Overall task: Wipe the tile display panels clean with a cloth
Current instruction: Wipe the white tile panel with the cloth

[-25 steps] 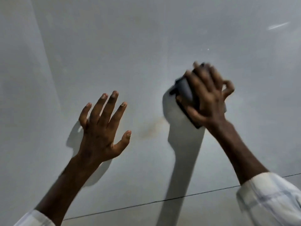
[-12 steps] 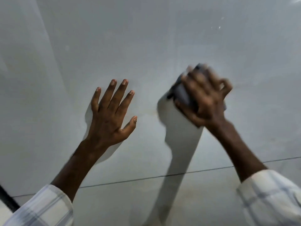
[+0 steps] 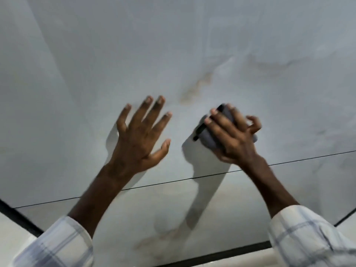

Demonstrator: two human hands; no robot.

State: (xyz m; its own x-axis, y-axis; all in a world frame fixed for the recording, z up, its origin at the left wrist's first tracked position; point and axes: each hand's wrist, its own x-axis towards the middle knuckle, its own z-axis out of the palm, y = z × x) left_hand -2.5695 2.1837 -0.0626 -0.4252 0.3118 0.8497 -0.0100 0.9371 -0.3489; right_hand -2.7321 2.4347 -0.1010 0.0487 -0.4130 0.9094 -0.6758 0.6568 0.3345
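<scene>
A large pale grey glossy tile panel (image 3: 173,45) fills the view, with a faint brown vein (image 3: 194,89) near its middle. My right hand (image 3: 235,139) grips a folded dark grey cloth (image 3: 215,135) and presses it against the panel, just below and right of the vein. My left hand (image 3: 140,137) lies flat on the panel to the left of the cloth, fingers spread and straight. Both forearms reach up from checked white sleeves.
A thin dark joint line (image 3: 192,179) runs across below both hands and separates the upper tile from a lower tile (image 3: 154,218). A black frame edge (image 3: 212,254) borders the lower tile at the bottom, and another black edge (image 3: 17,216) shows at lower left.
The view has shifted so the joint line and frame edge sit higher. My right hand with the cloth has slid down towards the joint line. My left hand now lies closer to the cloth.
</scene>
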